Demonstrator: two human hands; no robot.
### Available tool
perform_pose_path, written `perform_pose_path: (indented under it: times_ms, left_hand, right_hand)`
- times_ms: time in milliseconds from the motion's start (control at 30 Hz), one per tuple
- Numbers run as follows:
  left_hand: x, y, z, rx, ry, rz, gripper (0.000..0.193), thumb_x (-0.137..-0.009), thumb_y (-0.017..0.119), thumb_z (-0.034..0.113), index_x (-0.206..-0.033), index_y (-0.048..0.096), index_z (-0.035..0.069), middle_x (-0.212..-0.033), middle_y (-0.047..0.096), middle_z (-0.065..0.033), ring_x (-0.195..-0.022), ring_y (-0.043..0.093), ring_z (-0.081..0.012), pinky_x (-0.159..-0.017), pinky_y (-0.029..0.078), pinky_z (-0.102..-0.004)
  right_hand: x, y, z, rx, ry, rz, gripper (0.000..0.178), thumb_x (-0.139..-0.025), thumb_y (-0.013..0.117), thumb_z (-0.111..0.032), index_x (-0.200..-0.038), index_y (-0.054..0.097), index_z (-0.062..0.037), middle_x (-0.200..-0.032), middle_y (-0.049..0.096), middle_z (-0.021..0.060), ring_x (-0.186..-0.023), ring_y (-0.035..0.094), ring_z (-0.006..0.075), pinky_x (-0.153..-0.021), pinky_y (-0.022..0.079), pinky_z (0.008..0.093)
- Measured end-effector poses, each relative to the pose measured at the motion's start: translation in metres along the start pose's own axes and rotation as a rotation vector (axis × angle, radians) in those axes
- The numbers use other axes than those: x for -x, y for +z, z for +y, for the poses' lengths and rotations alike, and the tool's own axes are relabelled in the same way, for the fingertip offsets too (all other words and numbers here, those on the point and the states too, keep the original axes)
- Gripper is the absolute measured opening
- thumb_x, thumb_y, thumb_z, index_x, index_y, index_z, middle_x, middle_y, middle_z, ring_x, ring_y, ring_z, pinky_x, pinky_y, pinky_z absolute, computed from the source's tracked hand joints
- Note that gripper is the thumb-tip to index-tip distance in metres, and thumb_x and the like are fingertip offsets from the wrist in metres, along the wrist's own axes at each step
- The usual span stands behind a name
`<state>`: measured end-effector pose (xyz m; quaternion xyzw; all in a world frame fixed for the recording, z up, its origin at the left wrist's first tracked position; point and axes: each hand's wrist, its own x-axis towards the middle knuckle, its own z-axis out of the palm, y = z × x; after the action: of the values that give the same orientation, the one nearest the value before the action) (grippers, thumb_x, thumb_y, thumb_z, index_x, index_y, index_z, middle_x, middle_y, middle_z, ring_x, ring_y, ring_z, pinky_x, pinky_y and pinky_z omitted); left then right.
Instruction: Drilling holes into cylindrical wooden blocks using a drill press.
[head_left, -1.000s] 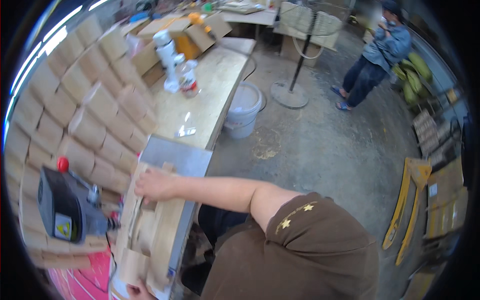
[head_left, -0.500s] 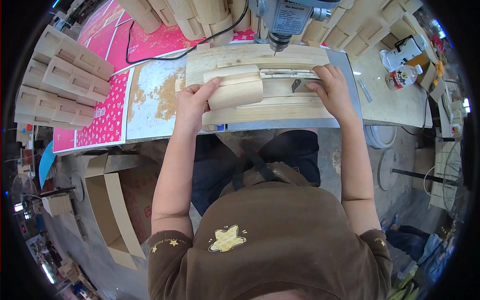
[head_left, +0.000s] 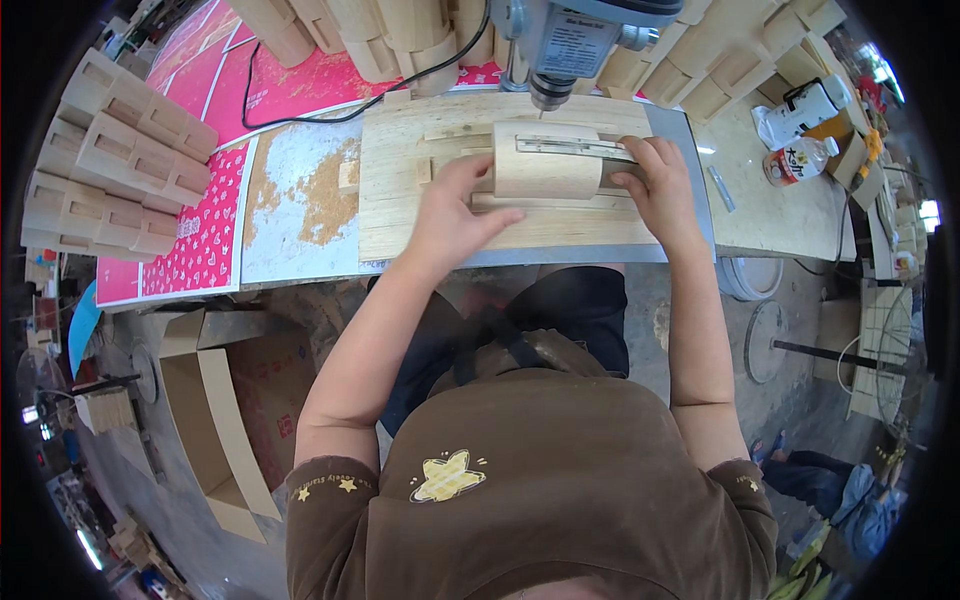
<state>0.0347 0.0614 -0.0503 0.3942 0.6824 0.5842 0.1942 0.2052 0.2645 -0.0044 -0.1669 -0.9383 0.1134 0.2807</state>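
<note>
A pale wooden cylinder [head_left: 545, 178] lies on its side on a wooden jig board [head_left: 400, 225], below and in front of the bench drill's chuck [head_left: 551, 92]. Along its upper side runs a slotted metal strip [head_left: 565, 147]. My left hand [head_left: 450, 215] is open at the cylinder's left end, fingers against or close to it and thumb stretched out toward me. At the other end, my right hand [head_left: 655, 185] pinches the strip's right end between thumb and fingers. What lies under the right fingers is partly hidden.
Stacked wooden cylinders with slots [head_left: 130, 150] stand at the left, and more line the back. A black cable [head_left: 340, 118] crosses the pink sheet. Sawdust [head_left: 325, 205] lies left of the board. A bottle [head_left: 800, 160] and a marker-like stick [head_left: 721, 188] are at the right.
The wooden cylinder has slid right along the board and now sits beneath the metal strip. My left hand has loosened from it and opened; my right hand keeps its hold.
</note>
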Motion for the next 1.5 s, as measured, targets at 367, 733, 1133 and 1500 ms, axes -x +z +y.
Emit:
perform_pose_path:
  times_ms: [367,733,1133,1500]
  left_hand:
    - [-0.006,-0.003,-0.019,-0.708,0.214,0.273,0.066,-0.056,0.08,0.027,-0.116,0.058,0.008,-0.087,0.056,-0.003,-0.09,0.049,-0.0239,-0.085,0.03,-0.0395]
    - [-0.007,-0.016,-0.025,-0.682,0.22,0.169,0.06,-0.059,0.078,0.026,-0.114,0.06,0.012,-0.08,0.054,0.0002,-0.086,0.048,-0.0214,-0.082,0.03,-0.038]
    - [-0.005,-0.023,-0.024,-0.718,0.235,0.182,0.049,-0.061,0.077,0.027,-0.104,0.062,0.01,-0.079,0.052,-0.0015,-0.085,0.048,-0.0233,-0.08,0.03,-0.0378]
    - [-0.011,-0.028,-0.056,-0.448,0.25,0.171,0.03,-0.062,0.075,0.012,-0.087,0.063,0.001,-0.078,0.054,-0.0137,-0.066,0.051,-0.0342,-0.058,0.041,-0.0405]
  right_hand:
    - [-0.028,0.03,-0.009,0.013,-0.037,0.031,0.042,-0.068,0.072,-0.01,-0.107,0.059,-0.0068,-0.1,0.06,0.0113,-0.098,0.053,0.0323,-0.094,0.037,0.0396]
    - [-0.115,-0.083,0.001,-0.569,0.02,0.649,0.031,-0.088,0.06,-0.015,-0.115,0.054,-0.0022,-0.104,0.061,0.0078,-0.097,0.057,0.0148,-0.08,0.045,0.0275]
    - [-0.102,-0.11,-0.066,-0.026,0.171,0.303,0.021,-0.091,0.055,-0.016,-0.101,0.062,0.0011,-0.083,0.064,0.0072,-0.079,0.059,0.0108,-0.068,0.045,0.0239]
    - [-0.026,0.016,-0.041,-0.166,-0.089,0.622,0.016,-0.073,0.064,-0.012,-0.089,0.062,-0.0084,-0.069,0.052,0.0048,-0.062,0.052,0.0238,-0.059,0.039,0.0367]
